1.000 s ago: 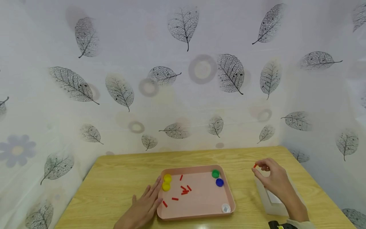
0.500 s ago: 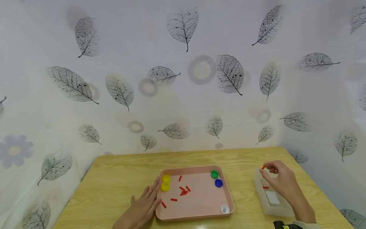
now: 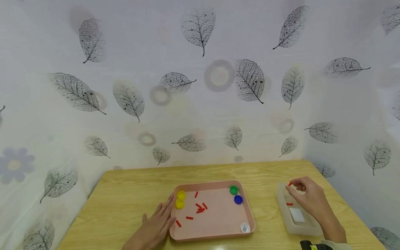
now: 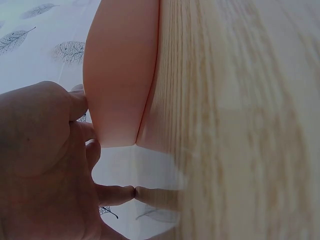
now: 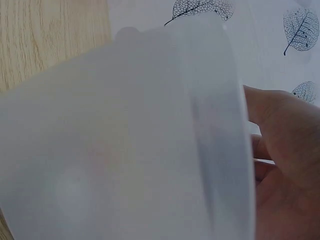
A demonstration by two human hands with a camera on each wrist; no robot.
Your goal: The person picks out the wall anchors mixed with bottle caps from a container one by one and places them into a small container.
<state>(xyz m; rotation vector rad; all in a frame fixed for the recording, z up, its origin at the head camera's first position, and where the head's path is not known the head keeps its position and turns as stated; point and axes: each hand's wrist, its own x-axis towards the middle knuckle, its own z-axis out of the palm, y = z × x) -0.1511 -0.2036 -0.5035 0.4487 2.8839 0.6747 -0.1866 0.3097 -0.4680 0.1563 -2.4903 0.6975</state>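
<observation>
My right hand (image 3: 307, 195) pinches a small red stick (image 3: 290, 184) between thumb and index finger, over the far part of a whitish translucent box (image 3: 284, 217). Another red stick (image 3: 289, 204) lies in that box near a white rectangular piece (image 3: 297, 215). In the right wrist view the box wall (image 5: 125, 125) hides the fingertips. With fingers extended, my left hand (image 3: 153, 224) rests against the left side of a pink tray (image 3: 215, 237). Several red sticks (image 3: 200, 209) lie scattered in the tray's left half.
Two yellow round caps (image 3: 180, 199) sit at the tray's left. A green cap (image 3: 233, 190) and a blue cap (image 3: 238, 199) are at its far right, with a white round piece (image 3: 245, 227) in the near right corner. A leaf-patterned sheet stands behind the wooden table (image 3: 137, 187).
My right hand has moved right with the red stick, from the box's left edge to above its inside. My left hand has stayed against the tray.
</observation>
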